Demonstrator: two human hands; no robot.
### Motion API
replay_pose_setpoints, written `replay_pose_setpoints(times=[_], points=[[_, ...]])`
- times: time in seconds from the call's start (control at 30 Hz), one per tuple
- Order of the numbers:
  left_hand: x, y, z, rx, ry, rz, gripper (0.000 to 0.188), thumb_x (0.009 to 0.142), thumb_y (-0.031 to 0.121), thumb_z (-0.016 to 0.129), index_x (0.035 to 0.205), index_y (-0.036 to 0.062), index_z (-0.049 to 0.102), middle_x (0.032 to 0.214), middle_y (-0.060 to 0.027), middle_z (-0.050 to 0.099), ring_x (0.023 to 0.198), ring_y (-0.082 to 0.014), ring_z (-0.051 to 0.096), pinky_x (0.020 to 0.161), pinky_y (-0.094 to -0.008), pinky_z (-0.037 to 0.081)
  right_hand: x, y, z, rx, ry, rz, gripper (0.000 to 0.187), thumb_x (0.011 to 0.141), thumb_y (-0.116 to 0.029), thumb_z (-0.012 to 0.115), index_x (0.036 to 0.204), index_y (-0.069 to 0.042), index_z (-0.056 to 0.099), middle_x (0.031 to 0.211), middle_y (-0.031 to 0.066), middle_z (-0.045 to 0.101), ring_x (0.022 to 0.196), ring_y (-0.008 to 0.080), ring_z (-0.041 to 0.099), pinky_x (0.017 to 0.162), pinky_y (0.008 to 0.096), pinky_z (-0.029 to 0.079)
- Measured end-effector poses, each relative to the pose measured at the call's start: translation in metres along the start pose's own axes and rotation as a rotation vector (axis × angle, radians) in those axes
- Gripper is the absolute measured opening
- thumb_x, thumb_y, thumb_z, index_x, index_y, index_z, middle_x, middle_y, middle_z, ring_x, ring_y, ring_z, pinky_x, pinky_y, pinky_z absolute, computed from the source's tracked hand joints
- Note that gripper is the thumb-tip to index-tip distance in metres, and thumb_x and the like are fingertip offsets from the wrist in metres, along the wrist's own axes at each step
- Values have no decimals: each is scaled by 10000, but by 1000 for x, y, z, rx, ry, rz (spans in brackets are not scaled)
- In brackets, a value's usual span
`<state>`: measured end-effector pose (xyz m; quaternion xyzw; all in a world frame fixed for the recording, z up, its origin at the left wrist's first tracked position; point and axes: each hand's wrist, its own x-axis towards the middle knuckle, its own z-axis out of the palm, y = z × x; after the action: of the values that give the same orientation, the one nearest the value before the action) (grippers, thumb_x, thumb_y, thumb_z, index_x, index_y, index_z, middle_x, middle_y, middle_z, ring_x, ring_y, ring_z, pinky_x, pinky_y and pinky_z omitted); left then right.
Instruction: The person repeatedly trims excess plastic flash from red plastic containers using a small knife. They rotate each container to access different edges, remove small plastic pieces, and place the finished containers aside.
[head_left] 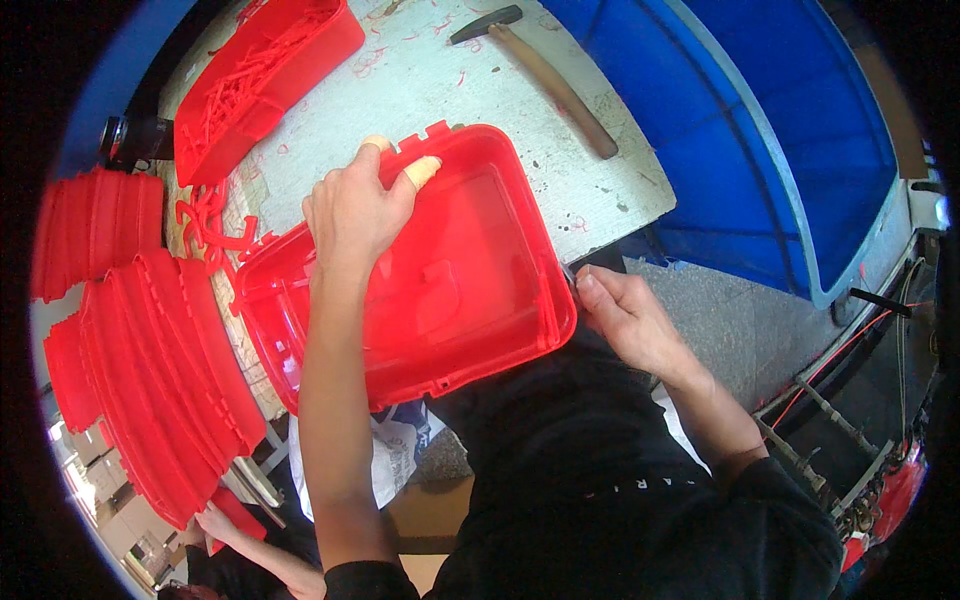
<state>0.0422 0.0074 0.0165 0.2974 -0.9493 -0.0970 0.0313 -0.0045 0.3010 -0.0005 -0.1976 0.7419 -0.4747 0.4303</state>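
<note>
left arm (340, 380) stretched forward, left grip (355, 212) clasping, right forearm (712, 405) slanting inward, right grip (632, 318) curled

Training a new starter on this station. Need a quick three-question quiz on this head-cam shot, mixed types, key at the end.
1. Which tool lies on the pale tabletop?
A) pliers
B) hammer
C) wrench

2. True or false: the left hand is on the red case while the right hand is on the hammer's handle.

3. Fill in: the red container at the upper left holds thin red ____.

Key:
1. B
2. False; the right hand is at the red case's right edge, away from the hammer.
3. strips
</note>
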Motion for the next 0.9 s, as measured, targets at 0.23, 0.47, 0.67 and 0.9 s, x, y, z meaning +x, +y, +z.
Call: replay_pose_setpoints(times=[0.23, 0.47, 0.67, 0.9], points=[[1, 1, -6, -32, -61, 12, 545, 875, 592, 683, 1074, 85, 677, 722, -130, 717, 682, -309, 712, 635, -441, 510, -50, -3, -14, -461, -469, -89, 241, 1034, -241, 515, 930, -38, 593, 697, 154, 583, 672, 319, 649, 645, 439, 508], [0, -4, -3, -20, -6, 69, 556, 884, 599, 670, 1045, 66, 676, 698, -137, 705, 658, -323, 702, 608, -443, 498, 12, -50, -35, -523, 86, -174, 284, 1016, -245, 549, 900, -9, 657, 745, 212, 659, 697, 358, 681, 657, 467, 533], [0, -9, 0, -45, 7, 107, 508, 897, 554, 676, 1008, 59, 690, 657, -136, 686, 620, -293, 700, 545, -413, 476, 69, -77, -27, -754, 171, -137, 328, 1048, -236, 499, 1000, 2, 719, 877, 170, 729, 780, 261, 707, 699, 375, 547], [1, -12, 4, -19, 71, 134, 401, 904, 439, 700, 1028, 58, 707, 677, -134, 701, 625, -264, 713, 556, -387, 499, 57, -75, -25, -832, 171, -190, 312, 1038, -223, 515, 946, 9, 703, 823, 186, 708, 716, 266, 696, 651, 387, 523]])
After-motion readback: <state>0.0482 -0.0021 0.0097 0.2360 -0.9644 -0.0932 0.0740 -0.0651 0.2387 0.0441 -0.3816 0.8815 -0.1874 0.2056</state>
